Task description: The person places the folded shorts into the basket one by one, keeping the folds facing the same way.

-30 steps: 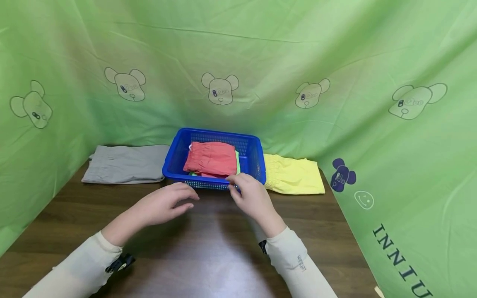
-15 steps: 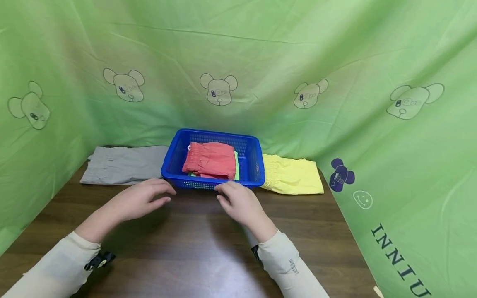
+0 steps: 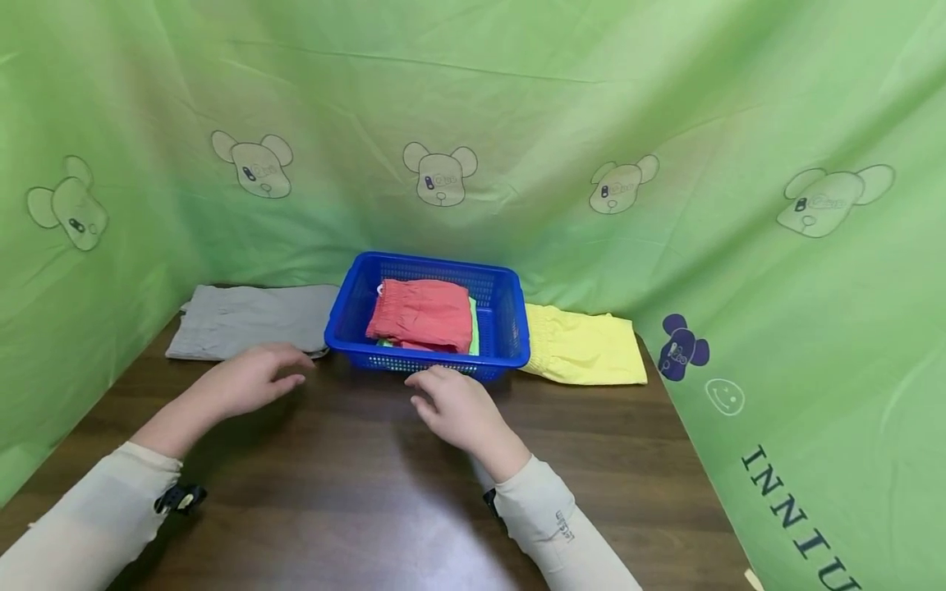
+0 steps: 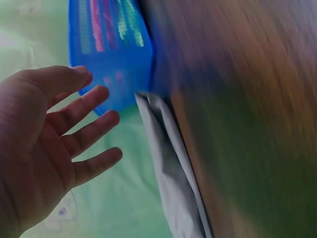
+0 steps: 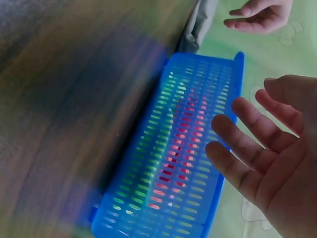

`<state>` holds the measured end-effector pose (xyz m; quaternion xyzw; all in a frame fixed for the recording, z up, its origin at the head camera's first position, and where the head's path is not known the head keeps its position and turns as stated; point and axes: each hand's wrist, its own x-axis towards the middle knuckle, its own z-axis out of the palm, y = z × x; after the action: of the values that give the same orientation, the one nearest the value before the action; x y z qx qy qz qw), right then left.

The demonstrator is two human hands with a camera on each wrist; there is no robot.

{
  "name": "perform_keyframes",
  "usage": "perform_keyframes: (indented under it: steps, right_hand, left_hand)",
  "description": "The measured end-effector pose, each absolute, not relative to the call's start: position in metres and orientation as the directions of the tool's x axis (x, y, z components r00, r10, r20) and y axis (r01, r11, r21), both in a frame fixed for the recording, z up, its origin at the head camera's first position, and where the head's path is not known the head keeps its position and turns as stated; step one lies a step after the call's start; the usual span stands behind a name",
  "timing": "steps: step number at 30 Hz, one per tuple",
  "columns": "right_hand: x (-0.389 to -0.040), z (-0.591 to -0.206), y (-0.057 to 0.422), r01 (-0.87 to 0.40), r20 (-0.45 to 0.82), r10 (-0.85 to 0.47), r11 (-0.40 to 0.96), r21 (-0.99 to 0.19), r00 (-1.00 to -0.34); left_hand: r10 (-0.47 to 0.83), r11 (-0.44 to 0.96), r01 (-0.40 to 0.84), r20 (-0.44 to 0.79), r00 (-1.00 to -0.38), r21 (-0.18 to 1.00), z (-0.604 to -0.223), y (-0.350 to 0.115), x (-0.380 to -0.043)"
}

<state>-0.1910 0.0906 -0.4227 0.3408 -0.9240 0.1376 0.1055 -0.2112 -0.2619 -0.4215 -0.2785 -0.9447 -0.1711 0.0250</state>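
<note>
My left hand [image 3: 251, 382] hovers over the near edge of the folded grey shorts [image 3: 247, 320], its fingers relaxed and holding nothing. In the left wrist view its fingers [image 4: 91, 124] spread loosely beside the blue basket. My right hand [image 3: 458, 410] is in front of the blue plastic basket [image 3: 414, 361], fingers loosely bent with nothing between them. Inside the basket lie folded red shorts [image 3: 424, 312] on top of a bright green piece of cloth [image 3: 474, 328], most of which is hidden. The red and green show through the basket's slotted wall [image 5: 168, 144] in the right wrist view.
Folded yellow shorts [image 3: 587, 345] lie right of the basket, partly behind its corner. A dark wooden table [image 3: 355, 492] carries everything. Green cloth [image 3: 517, 98] printed with bear heads hangs round the back and both sides.
My left hand has moved left, from in front of the basket to the grey shorts. My right hand has drifted left and slightly toward me, off the basket's front rim. The clothes stay put.
</note>
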Motion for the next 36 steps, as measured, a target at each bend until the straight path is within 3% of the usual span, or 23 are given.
perform_keyframes:
  steps: [9,22,36]
  right_hand:
    - [-0.192,-0.43,0.083,-0.629,0.16,-0.608,0.754,-0.191,-0.778]
    - [-0.194,-0.431,0.061,-0.653,0.145,-0.636,0.734,-0.188,-0.758]
    - [-0.195,-0.434,0.035,-0.635,0.123,-0.625,0.741,-0.219,-0.771]
  left_hand:
    - [0.402,0.854,0.426,0.14,-0.905,0.298,-0.429,-0.293,-0.253]
    - [0.248,0.946,0.269,0.131,-0.96,0.18,-0.431,-0.331,-0.303]
    - [0.189,0.969,0.185,-0.004,-0.982,0.165,-0.453,-0.36,-0.312]
